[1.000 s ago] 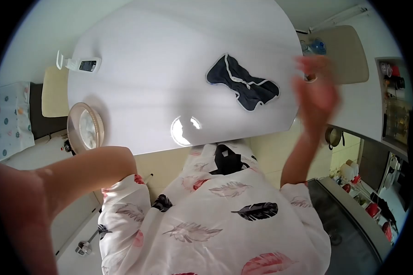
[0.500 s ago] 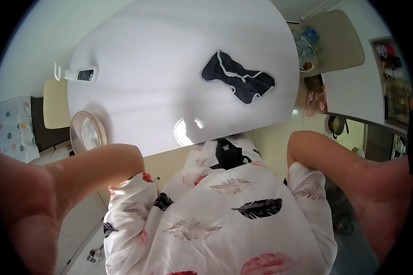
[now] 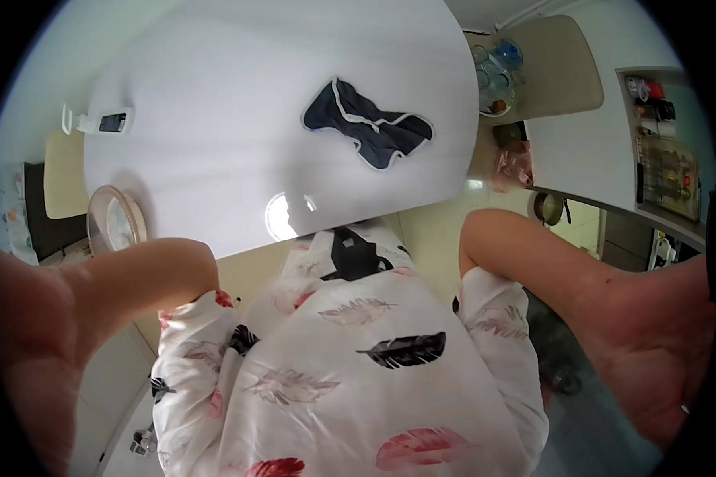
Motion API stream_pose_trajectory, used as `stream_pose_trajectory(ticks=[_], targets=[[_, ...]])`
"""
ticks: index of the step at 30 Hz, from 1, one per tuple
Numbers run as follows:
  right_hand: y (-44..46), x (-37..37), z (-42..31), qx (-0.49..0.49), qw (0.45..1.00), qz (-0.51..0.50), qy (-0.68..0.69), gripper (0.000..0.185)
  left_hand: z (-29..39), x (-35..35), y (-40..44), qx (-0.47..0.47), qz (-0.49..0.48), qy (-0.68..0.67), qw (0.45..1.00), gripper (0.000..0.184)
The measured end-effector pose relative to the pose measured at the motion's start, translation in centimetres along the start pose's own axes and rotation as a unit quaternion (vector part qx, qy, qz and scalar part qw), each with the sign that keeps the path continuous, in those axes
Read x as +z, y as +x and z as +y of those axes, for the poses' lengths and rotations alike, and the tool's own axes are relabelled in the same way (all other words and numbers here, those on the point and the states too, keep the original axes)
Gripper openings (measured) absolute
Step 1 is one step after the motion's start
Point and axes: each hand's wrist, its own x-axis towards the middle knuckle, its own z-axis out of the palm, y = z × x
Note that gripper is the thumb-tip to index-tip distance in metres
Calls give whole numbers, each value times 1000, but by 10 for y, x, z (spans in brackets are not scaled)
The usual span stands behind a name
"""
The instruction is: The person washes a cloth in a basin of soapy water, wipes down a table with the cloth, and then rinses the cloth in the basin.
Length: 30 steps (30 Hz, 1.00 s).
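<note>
Both my hands are raised close to the camera, at the two sides of the head view. My left hand (image 3: 33, 350) fills the lower left edge, its palm and wrist partly showing and its fingers out of sight. At the lower right edge is my right hand (image 3: 656, 358), also with its fingers hidden. Whether either hand holds anything cannot be seen. Away from both hands, a dark navy piece of cloth with white edging (image 3: 362, 127) lies spread and a little crumpled on the white table (image 3: 215, 103).
On the table's left side stand a phone in a white holder (image 3: 113, 122) and a round basket (image 3: 139, 226). A beige chair (image 3: 561, 67) carries clear bottles (image 3: 495, 79). At the right are a white counter (image 3: 585, 155) and a pan (image 3: 546, 208).
The whole scene has shifted left and slightly up in view as my head turned right. Both hands remain raised beside the camera. The cloth lies as before.
</note>
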Motion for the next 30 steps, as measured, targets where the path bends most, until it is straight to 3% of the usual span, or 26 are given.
stream_pose_trajectory(ticks=[30], targets=[[5, 2, 7, -35, 999, 41, -3, 38, 14, 13, 0, 8, 18, 37, 999, 60]])
